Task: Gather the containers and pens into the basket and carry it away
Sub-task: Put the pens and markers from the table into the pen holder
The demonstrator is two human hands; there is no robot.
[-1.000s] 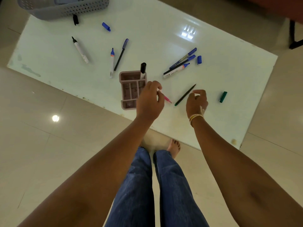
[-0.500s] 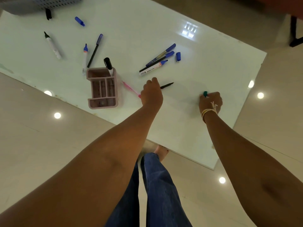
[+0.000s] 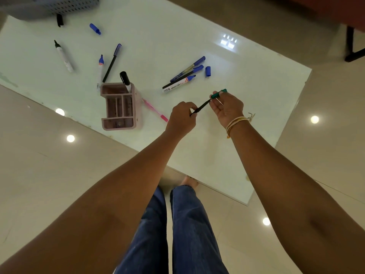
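My left hand (image 3: 182, 119) is shut on a thin black pen (image 3: 201, 107), held above the white table (image 3: 246, 86). My right hand (image 3: 227, 107) pinches a green cap (image 3: 218, 94) just off the pen's tip. A pink divided pen holder (image 3: 118, 107) stands left of my hands with a black marker (image 3: 125, 80) in it. A pink pen (image 3: 155, 109) lies beside the holder. Three blue-capped pens (image 3: 185, 74) lie together further back. The grey perforated basket (image 3: 65, 4) sits at the far left corner, partly out of frame.
Loose on the table's left half lie a black-tipped white marker (image 3: 64, 56), a blue-tipped marker (image 3: 100, 72), a dark pen (image 3: 111, 63), a blue cap (image 3: 95, 28) and a black cap (image 3: 59, 20). Another blue cap (image 3: 207, 71) lies near the pen trio. My legs (image 3: 177, 224) stand at the table's near edge.
My left hand let the pink pen drop and picked up the black pen. My right hand fetched the green cap from the table's right side and brought it to the pen's tip.
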